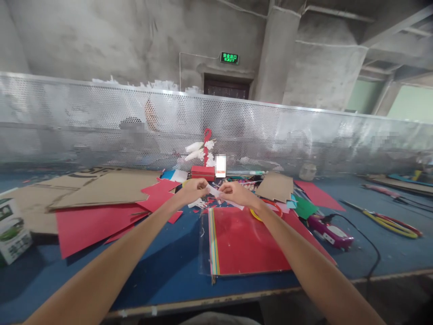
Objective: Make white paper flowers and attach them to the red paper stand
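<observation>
Both my arms reach out over the blue table [162, 266]. My left hand [195, 187] and my right hand [233, 192] meet above the table's middle, each pinched on one small white paper strip [214, 191] stretched between them. Just beyond the hands stands a small red-and-white paper tree [204, 155] on a red base. Below the hands lies a clear sleeve of coloured paper [246, 241] with a red sheet on top. Paper scraps lie under the hands.
Red paper sheets [91, 225] and brown cardboard [101, 189] cover the left. A purple glue gun [329, 232] with a black cord lies right, near green paper and more cardboard. A printed box [11, 230] sits far left. A perforated metal screen [304, 135] runs behind.
</observation>
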Demonstrator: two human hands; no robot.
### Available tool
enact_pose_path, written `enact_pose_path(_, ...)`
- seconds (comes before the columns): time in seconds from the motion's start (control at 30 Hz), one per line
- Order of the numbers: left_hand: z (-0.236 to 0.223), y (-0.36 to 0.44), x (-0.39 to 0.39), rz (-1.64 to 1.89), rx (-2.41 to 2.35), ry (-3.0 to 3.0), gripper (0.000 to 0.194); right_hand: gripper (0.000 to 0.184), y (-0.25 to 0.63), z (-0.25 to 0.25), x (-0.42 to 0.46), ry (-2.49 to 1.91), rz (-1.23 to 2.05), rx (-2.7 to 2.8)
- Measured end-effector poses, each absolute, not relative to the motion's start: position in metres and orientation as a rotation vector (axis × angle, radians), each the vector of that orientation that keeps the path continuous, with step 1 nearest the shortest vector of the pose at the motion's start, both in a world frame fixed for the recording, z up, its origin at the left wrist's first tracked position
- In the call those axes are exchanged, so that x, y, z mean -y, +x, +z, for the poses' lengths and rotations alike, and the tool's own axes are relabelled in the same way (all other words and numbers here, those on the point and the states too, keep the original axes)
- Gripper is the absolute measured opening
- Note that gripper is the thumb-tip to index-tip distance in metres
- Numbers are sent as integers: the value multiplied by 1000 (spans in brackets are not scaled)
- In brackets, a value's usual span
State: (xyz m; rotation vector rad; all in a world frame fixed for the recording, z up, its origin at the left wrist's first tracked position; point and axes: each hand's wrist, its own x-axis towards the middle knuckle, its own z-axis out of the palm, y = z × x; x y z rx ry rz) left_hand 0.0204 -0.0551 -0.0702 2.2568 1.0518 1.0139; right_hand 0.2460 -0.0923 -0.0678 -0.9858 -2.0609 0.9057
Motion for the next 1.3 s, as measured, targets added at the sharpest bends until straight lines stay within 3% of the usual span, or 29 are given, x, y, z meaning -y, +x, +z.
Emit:
enact_pose_path(0.97,-65,27,76,635,-873,2406,35,32,241,-74,94,-999,830,2146)
enact_pose_path(1.2,-71,23,67,640,-896,2378,24,26,245,-70,96,-1053,769,2171)
enact_pose_path(1.3,-73,23,65,639,-893,2289,22,34,243,-65,102,-1005,614,2231)
